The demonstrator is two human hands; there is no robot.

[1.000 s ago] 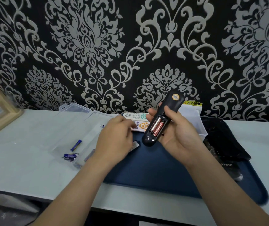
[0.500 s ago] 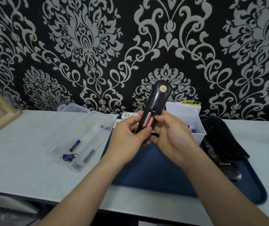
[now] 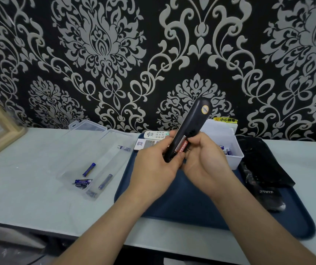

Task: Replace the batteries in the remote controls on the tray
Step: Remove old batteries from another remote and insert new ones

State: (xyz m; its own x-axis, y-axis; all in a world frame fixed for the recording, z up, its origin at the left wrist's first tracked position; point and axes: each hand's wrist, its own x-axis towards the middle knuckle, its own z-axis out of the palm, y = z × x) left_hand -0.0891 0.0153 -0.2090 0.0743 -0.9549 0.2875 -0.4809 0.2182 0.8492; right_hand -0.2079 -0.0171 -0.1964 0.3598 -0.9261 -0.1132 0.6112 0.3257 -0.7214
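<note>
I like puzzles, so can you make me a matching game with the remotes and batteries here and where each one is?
Things:
1 black remote
2 white remote
3 blue battery
4 red battery

Places:
A in the clear case on the table
B held by the left hand and right hand
C inside the black remote
D on the blue tray

Pairs: 1-B, 2-D, 3-A, 4-C
</note>
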